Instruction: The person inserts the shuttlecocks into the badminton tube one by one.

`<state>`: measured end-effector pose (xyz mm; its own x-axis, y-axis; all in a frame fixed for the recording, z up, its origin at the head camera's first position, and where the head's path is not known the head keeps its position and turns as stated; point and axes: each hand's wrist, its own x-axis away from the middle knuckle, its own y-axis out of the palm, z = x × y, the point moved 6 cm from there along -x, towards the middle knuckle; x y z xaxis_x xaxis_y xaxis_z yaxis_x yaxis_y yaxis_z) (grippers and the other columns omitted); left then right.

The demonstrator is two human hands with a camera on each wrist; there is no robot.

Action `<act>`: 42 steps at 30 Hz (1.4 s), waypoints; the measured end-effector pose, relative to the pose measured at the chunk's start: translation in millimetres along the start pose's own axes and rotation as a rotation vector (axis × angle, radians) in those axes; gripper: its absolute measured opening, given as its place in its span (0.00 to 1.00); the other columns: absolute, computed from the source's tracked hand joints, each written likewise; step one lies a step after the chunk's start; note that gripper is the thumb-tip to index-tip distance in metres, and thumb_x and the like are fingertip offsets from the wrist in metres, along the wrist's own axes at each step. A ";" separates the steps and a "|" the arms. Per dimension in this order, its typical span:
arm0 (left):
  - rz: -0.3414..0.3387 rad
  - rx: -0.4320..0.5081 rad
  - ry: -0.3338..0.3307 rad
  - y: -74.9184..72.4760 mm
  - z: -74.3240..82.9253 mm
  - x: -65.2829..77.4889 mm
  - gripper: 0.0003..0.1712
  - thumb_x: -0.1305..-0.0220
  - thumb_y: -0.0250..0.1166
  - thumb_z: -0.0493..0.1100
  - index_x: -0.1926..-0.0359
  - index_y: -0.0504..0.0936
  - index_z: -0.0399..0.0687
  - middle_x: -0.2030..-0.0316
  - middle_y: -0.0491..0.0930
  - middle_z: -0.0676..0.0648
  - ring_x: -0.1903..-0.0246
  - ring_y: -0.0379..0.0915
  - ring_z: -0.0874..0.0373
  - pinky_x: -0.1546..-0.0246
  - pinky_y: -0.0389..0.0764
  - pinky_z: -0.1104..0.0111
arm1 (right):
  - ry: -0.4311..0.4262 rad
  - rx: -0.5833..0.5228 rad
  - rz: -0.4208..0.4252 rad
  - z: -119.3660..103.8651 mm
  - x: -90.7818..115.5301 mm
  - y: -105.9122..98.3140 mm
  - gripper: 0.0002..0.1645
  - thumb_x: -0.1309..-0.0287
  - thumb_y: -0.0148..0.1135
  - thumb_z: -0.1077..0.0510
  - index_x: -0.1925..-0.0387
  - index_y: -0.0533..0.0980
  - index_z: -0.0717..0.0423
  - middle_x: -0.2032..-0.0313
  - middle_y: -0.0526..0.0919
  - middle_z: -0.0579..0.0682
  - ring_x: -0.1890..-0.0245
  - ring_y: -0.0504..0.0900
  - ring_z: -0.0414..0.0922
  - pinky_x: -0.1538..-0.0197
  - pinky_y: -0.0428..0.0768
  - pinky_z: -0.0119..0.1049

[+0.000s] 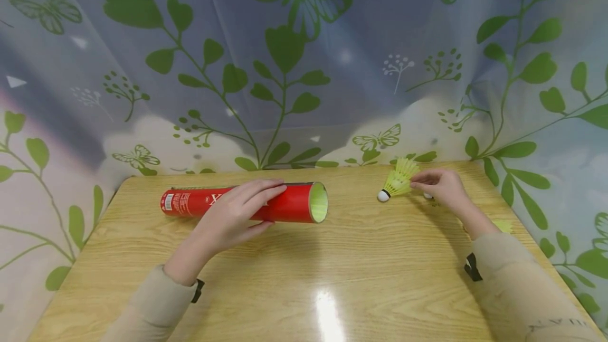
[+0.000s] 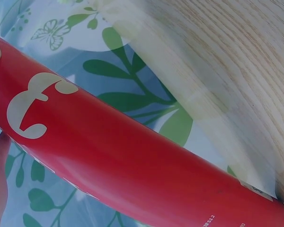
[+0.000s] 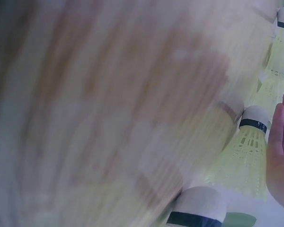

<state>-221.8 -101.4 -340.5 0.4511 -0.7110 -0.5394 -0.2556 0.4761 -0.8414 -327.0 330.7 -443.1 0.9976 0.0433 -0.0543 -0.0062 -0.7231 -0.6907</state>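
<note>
My left hand (image 1: 237, 212) grips a red shuttlecock tube (image 1: 294, 203) around its middle as it lies sideways over the wooden table. The tube's uncovered end faces right and shows a pale yellow-green inside. At the right, the thumb and fingertips of my right hand (image 1: 443, 186) pinch the skirt edge of a yellow shuttlecock (image 1: 398, 181), whose white cork points toward the lower left. Beneath that hand lies another shuttlecock (image 3: 248, 146), mostly covered in the head view. In the left wrist view the tube's red side (image 2: 132, 146) fills much of the picture.
A further shuttlecock cork (image 3: 199, 205) appears low in the right wrist view. Yellow skirt (image 1: 503, 225) peeks out past my right forearm. The wooden table (image 1: 351, 257) ends at a patterned curtain (image 1: 332, 94) behind and at both sides.
</note>
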 end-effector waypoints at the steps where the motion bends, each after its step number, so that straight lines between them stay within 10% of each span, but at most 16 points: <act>1: 0.001 -0.002 0.002 -0.1 0.0 -0.2 0.43 0.54 0.74 0.42 0.35 0.68 0.51 0.40 0.72 0.50 0.43 0.70 0.55 0.44 0.76 0.60 | 0.001 0.003 -0.005 0.0 -0.4 0.8 0.20 0.44 0.65 0.47 0.56 0.81 0.56 0.57 0.83 0.57 0.61 0.81 0.52 0.66 0.81 0.38; 18: 0.040 -0.004 0.032 -4.0 1.3 -2.1 0.42 0.55 0.73 0.40 0.35 0.69 0.51 0.41 0.72 0.50 0.43 0.70 0.55 0.44 0.75 0.61 | -0.061 0.056 -0.066 -9.4 -3.2 12.4 0.17 0.42 0.63 0.51 0.57 0.82 0.60 0.60 0.84 0.58 0.61 0.82 0.50 0.62 0.81 0.36; 28: 0.021 -0.002 0.014 -3.2 0.9 -2.0 0.43 0.55 0.74 0.41 0.35 0.69 0.51 0.40 0.72 0.49 0.43 0.70 0.54 0.44 0.76 0.60 | 0.020 -0.146 -0.140 -5.8 -0.6 16.2 0.23 0.40 0.60 0.50 0.50 0.78 0.64 0.53 0.81 0.61 0.61 0.84 0.39 0.55 0.83 0.40; 42: 0.010 -0.006 -0.005 -4.4 0.9 -1.0 0.43 0.55 0.75 0.42 0.35 0.69 0.50 0.40 0.72 0.49 0.43 0.71 0.54 0.45 0.76 0.59 | 0.101 -0.395 -0.192 -22.3 2.2 22.3 0.33 0.39 0.59 0.47 0.42 0.70 0.69 0.64 0.81 0.28 0.60 0.82 0.30 0.42 0.75 0.36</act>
<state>-220.3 -102.3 -336.2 0.4528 -0.7036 -0.5477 -0.2649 0.4804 -0.8361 -323.4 299.3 -442.5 0.9799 0.1492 0.1323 0.1872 -0.9172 -0.3517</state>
